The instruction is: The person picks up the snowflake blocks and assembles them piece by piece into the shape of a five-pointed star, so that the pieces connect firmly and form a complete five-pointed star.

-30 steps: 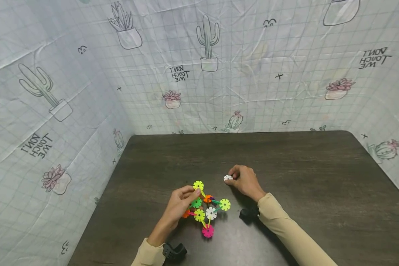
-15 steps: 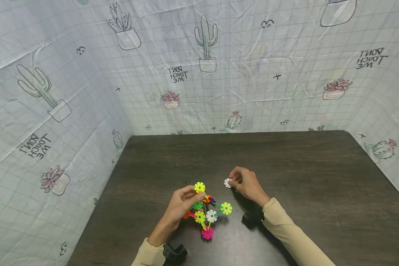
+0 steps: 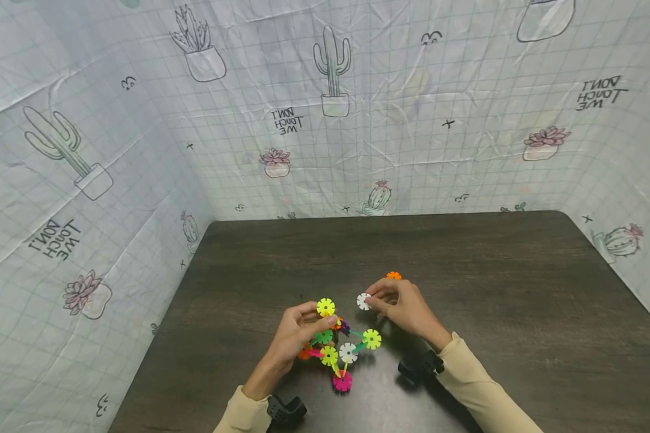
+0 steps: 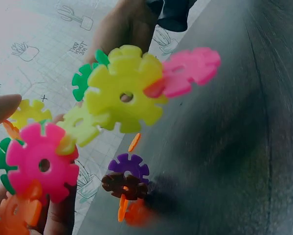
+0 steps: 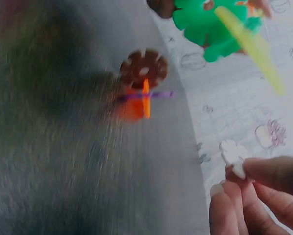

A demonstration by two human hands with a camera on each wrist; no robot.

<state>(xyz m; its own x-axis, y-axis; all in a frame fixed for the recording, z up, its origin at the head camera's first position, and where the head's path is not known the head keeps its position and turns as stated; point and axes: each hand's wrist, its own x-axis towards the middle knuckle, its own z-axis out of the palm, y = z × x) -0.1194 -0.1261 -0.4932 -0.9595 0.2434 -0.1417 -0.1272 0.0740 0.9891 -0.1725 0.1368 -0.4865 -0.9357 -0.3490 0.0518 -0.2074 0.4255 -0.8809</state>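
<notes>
My left hand [image 3: 294, 334] grips a chain-like build of slotted snowflake discs, thumb over its upper end. A yellow disc [image 3: 326, 307] tops it; a white disc [image 3: 348, 352], a yellow-green disc [image 3: 372, 339] and a pink disc [image 3: 342, 380] are among those linked lower down. The left wrist view brings a large yellow disc [image 4: 124, 90] and another pink disc [image 4: 42, 161] close. Just to the right, my right hand [image 3: 410, 308] pinches a loose white snowflake disc [image 3: 363, 301] between thumb and fingers, apart from the build. Its edge shows in the right wrist view.
An orange disc [image 3: 393, 275] shows beyond my right hand. Both wrist views show a brown disc [image 5: 144, 68] joined with purple and orange pieces near the dark wooden table [image 3: 493, 270]. Printed cloth [image 3: 401, 132] walls the table's back and sides.
The right hand has come slightly nearer me, the white disc shifting left and down toward the build. The orange disc behind it has come into sight. The left hand keeps its grip.
</notes>
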